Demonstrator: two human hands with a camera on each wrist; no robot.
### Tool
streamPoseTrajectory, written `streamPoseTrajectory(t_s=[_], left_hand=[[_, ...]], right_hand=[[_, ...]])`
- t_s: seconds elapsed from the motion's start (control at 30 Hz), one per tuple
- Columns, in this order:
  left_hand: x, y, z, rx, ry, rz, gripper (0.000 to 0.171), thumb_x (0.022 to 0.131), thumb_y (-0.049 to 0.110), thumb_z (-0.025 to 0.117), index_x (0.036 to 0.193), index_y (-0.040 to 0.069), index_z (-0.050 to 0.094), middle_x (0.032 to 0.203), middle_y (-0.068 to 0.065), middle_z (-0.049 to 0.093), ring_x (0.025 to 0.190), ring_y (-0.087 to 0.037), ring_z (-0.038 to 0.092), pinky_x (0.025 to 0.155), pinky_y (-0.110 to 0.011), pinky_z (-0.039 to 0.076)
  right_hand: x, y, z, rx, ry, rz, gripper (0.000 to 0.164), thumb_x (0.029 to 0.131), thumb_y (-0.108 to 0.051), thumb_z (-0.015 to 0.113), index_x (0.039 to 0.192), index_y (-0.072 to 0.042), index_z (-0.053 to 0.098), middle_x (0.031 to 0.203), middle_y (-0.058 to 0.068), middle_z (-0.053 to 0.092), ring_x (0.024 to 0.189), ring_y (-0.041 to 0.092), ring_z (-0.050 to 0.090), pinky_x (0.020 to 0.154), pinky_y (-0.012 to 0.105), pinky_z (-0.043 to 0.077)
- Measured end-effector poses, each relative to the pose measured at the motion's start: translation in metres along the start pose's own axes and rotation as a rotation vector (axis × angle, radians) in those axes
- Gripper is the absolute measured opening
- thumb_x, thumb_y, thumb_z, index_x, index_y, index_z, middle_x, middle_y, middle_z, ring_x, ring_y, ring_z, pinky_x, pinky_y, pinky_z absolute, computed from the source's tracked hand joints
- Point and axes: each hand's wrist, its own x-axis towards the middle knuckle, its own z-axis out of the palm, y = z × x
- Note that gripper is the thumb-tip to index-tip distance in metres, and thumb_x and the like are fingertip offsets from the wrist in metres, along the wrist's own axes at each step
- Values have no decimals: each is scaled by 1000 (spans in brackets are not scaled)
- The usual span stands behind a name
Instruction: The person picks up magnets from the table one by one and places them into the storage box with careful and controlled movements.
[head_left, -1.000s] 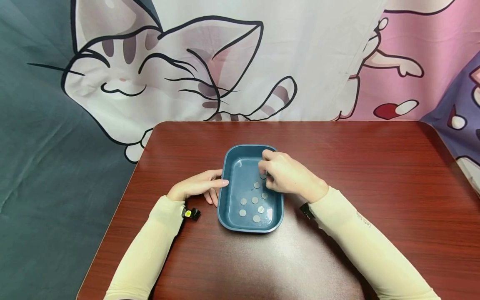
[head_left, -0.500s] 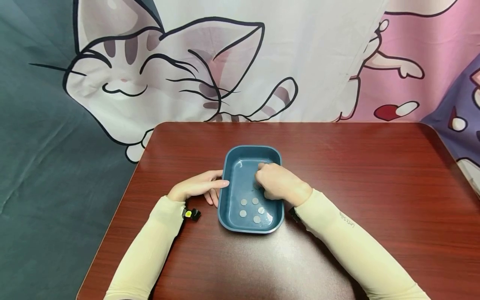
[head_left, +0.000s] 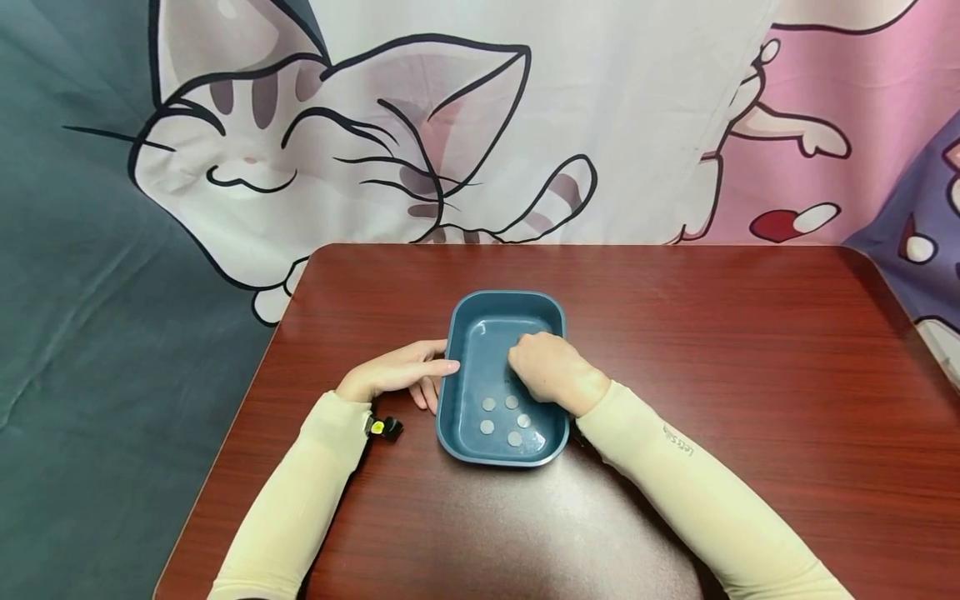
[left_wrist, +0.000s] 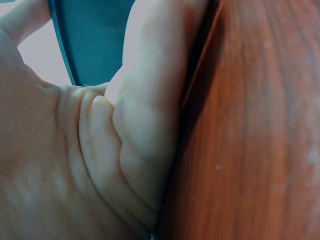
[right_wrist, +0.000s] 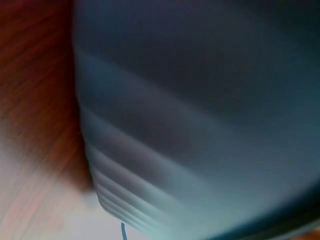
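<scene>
A blue rectangular tray [head_left: 465, 450] with rounded corners stands on the table. On its floor, towards the near end, lie several small silvery coins [head_left: 512, 402]. My left hand [head_left: 390, 372] holds the tray by its left wall, thumb over the rim and fingers outside against it; in the left wrist view the palm [left_wrist: 45, 150] fills the left side. My right hand [head_left: 546, 367] reaches over the right rim into the tray, fingers curled and pointing down. Its fingertips are hidden beneath it, so whether it pinches a coin does not show. The right wrist view has only the tray's ribbed outer wall [right_wrist: 150, 125].
The dark red wooden table [head_left: 712, 333] spreads out around the tray. Behind its far edge hangs a cloth [head_left: 637, 100] printed with cartoon cats. A small black wrist camera [head_left: 390, 429] sits at the left cuff.
My right hand has shifted from the tray's far right corner nearer and lower into it, now covering coins that showed earlier. The left hand and tray keep their places.
</scene>
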Motion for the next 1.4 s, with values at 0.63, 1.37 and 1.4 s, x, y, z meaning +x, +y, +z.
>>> streamPoseTrajectory(t_s=[0.63,1.37,1.4], left_hand=[[-1,-3,-2,-6,5,-8,48,98,46,52,139,22,43,79,-19,71,68,-36,71,62,-46,60],[-7,-6,-4,16,29,-11,46,98,45,52,137,21,44,77,-18,72,65,-36,71,60,-47,59],[-7,-6,-4,30,43,-7,44,98,45,53,134,21,45,76,-17,71,64,-35,71,59,-47,59]], right_hand=[[-5,-2,-1,-17,14,-39,8,75,-7,67,71,-13,65,85,9,63,74,29,63,64,41,57],[-63,40,-18,166,429,-151,25,82,-24,68,103,-12,66,102,2,53,90,22,51,79,38,46],[-68,44,-18,165,435,-138,27,82,-25,68,106,-11,65,105,2,54,93,23,52,81,39,47]])
